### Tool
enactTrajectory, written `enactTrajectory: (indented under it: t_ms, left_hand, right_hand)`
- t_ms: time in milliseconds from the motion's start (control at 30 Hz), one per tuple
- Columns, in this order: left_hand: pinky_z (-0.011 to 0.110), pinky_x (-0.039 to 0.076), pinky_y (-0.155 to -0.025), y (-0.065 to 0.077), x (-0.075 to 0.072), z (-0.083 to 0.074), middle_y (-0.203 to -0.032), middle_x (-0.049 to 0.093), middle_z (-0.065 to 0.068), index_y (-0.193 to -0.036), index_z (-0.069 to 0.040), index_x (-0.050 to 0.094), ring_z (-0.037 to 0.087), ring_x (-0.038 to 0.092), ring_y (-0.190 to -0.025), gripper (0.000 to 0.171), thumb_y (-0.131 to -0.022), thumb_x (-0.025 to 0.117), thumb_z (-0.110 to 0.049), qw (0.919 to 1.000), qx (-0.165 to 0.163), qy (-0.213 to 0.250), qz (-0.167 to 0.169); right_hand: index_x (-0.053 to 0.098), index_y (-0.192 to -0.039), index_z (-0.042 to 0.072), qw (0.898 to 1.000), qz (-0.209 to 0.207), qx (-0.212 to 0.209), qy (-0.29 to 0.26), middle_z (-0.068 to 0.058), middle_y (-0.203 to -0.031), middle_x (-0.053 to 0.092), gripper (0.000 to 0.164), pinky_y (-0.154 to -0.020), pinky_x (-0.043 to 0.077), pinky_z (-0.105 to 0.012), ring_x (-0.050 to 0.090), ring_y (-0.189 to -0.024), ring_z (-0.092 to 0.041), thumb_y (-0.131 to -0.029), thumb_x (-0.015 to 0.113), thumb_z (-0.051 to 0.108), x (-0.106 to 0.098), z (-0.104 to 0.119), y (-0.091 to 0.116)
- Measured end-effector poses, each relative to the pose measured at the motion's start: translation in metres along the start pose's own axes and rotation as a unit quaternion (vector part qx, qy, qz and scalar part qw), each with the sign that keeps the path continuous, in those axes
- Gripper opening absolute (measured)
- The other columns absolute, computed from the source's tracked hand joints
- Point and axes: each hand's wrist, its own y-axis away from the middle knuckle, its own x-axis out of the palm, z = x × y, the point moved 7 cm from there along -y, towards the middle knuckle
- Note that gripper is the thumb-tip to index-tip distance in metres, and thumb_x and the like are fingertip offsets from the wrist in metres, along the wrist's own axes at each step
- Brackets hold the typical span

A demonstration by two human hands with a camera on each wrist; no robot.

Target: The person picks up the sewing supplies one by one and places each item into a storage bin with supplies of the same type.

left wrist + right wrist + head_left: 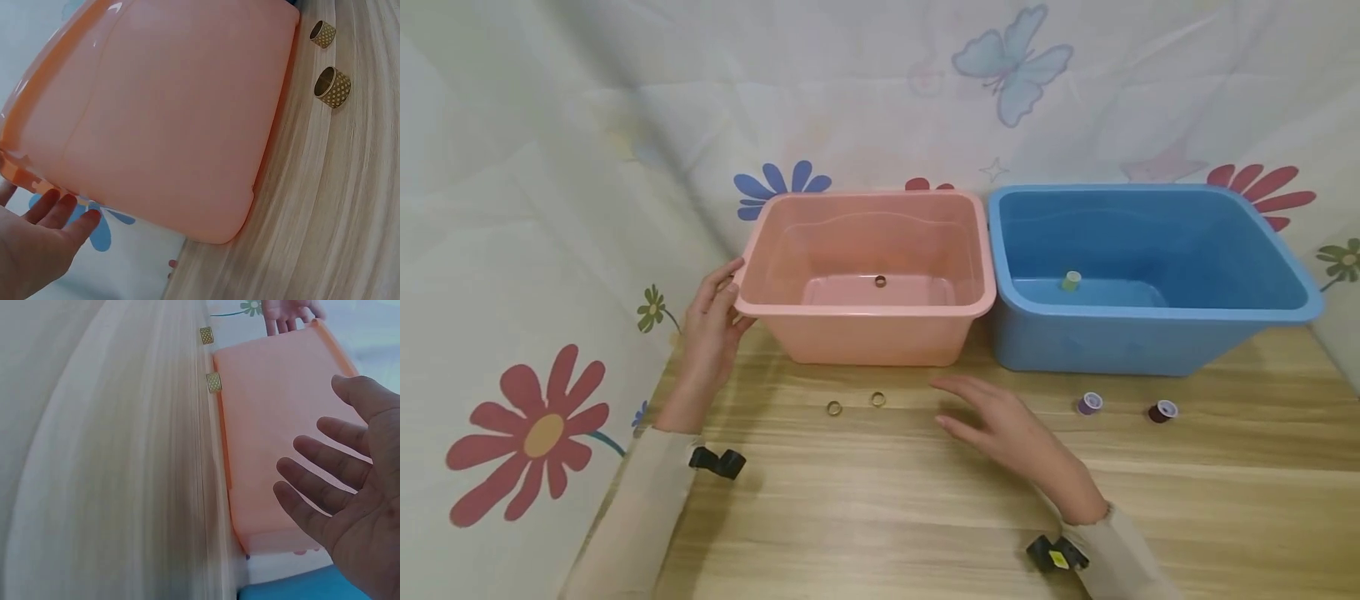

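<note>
My left hand (pixel 709 327) touches the left rim of the pink bin (pixel 865 337), its fingers loosely extended; in the left wrist view they lie at the rim's underside. Over the table in front of the bin hovers my right hand (pixel 1011 433), fingers spread and nothing in them. Two dimpled gold thimble rings lie on the table between the hands, one on the left (pixel 834 408) and one on the right (pixel 877 400). A similar ring (pixel 881 282) sits on the pink bin's floor.
To the right stands a blue bin (pixel 1097 342) with a pale green thread spool (pixel 1071 281) inside. A purple spool (pixel 1089 403) and a dark red spool (pixel 1162 411) are on the wooden table (pixel 865 517) before it. A patterned curtain (pixel 865 83) hangs behind.
</note>
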Motion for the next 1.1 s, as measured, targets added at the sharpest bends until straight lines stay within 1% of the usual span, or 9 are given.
enactTrajectory:
  t_ms: [100,200,333,400,533,600,700,900,1100]
  left_hand:
    - [0.027,0.057,-0.087,0.000,0.001,0.001,-0.146,0.048,0.012,-0.150,-0.009,0.046,0.026,0.059,-0.121,0.046,-0.107,0.054,-0.022,0.9995,-0.001,0.030,0.004]
    - [0.028,0.059,-0.083,-0.001,0.002,0.002,-0.145,0.049,0.012,-0.149,-0.009,0.048,0.026,0.060,-0.117,0.045,-0.107,0.055,-0.021,0.9990,0.000,0.045,-0.001]
    - [0.028,0.059,-0.079,-0.002,0.001,0.003,-0.139,0.052,0.015,-0.148,-0.009,0.051,0.024,0.063,-0.107,0.044,-0.106,0.057,-0.021,0.9990,0.003,0.044,-0.004]
    - [0.028,0.060,-0.079,-0.002,0.000,0.004,-0.137,0.053,0.016,-0.147,-0.009,0.051,0.024,0.064,-0.103,0.044,-0.105,0.058,-0.020,0.9989,0.001,0.046,-0.001]
    - [0.029,0.060,-0.079,-0.003,-0.002,0.005,-0.131,0.057,0.015,-0.146,-0.010,0.053,0.023,0.066,-0.099,0.043,-0.104,0.060,-0.021,0.9989,-0.003,0.046,0.001]
    - [0.029,0.060,-0.077,-0.003,-0.003,0.005,-0.128,0.059,0.014,-0.144,-0.010,0.055,0.022,0.067,-0.097,0.043,-0.103,0.062,-0.021,0.9989,-0.006,0.046,0.002]
    - [0.028,0.061,-0.076,-0.005,-0.005,0.003,-0.126,0.060,0.012,-0.142,-0.010,0.056,0.020,0.068,-0.094,0.042,-0.102,0.064,-0.021,0.9990,-0.010,0.043,0.013]
    - [0.028,0.061,-0.076,-0.009,-0.005,0.001,-0.130,0.057,0.011,-0.139,-0.008,0.056,0.019,0.069,-0.094,0.037,-0.104,0.061,-0.017,0.9972,-0.023,0.041,0.057]
    - [0.029,0.061,-0.077,-0.011,-0.006,0.001,-0.134,0.055,0.011,-0.137,-0.010,0.058,0.020,0.068,-0.097,0.036,-0.103,0.062,-0.019,0.9969,-0.030,0.030,0.066]
  right_hand:
    - [0.060,-0.141,0.014,1.000,0.006,0.008,-0.009,-0.003,-0.138,0.064,0.048,-0.106,0.049,-0.044,0.060,-0.128,-0.023,-0.099,0.069,0.034,0.006,-0.001,-0.007]
    - [0.062,-0.138,0.013,1.000,0.011,0.011,-0.021,-0.002,-0.135,0.065,0.046,-0.105,0.050,-0.043,0.061,-0.125,-0.021,-0.098,0.070,0.034,0.012,-0.001,-0.014]
    - [0.066,-0.133,0.011,1.000,0.006,0.004,-0.031,-0.004,-0.131,0.067,0.043,-0.103,0.052,-0.043,0.065,-0.118,-0.023,-0.095,0.074,0.031,0.018,0.002,-0.022]
    - [0.067,-0.130,0.010,0.999,0.002,0.007,-0.037,-0.005,-0.128,0.068,0.042,-0.100,0.053,-0.043,0.066,-0.115,-0.024,-0.094,0.075,0.030,0.022,0.001,-0.025]
    - [0.069,-0.127,0.008,0.998,-0.008,0.024,-0.049,-0.007,-0.120,0.071,0.041,-0.097,0.054,-0.043,0.067,-0.110,-0.026,-0.091,0.079,0.027,0.032,-0.001,-0.032]
    - [0.070,-0.126,0.007,0.998,-0.006,0.035,-0.052,-0.008,-0.119,0.071,0.042,-0.098,0.053,-0.043,0.066,-0.111,-0.025,-0.091,0.079,0.028,0.038,-0.002,-0.036]
    - [0.070,-0.127,0.007,0.998,0.000,0.047,-0.049,-0.009,-0.120,0.071,0.042,-0.100,0.052,-0.043,0.065,-0.114,-0.024,-0.091,0.079,0.028,0.047,-0.002,-0.043]
    - [0.071,-0.125,0.006,0.997,0.005,0.059,-0.056,-0.009,-0.120,0.071,0.039,-0.100,0.052,-0.043,0.065,-0.114,-0.025,-0.091,0.080,0.023,0.059,-0.004,-0.055]
    - [0.073,-0.119,0.004,0.997,-0.008,0.051,-0.059,-0.010,-0.113,0.073,0.036,-0.092,0.054,-0.042,0.067,-0.104,-0.026,-0.086,0.083,0.017,0.064,-0.005,-0.066]
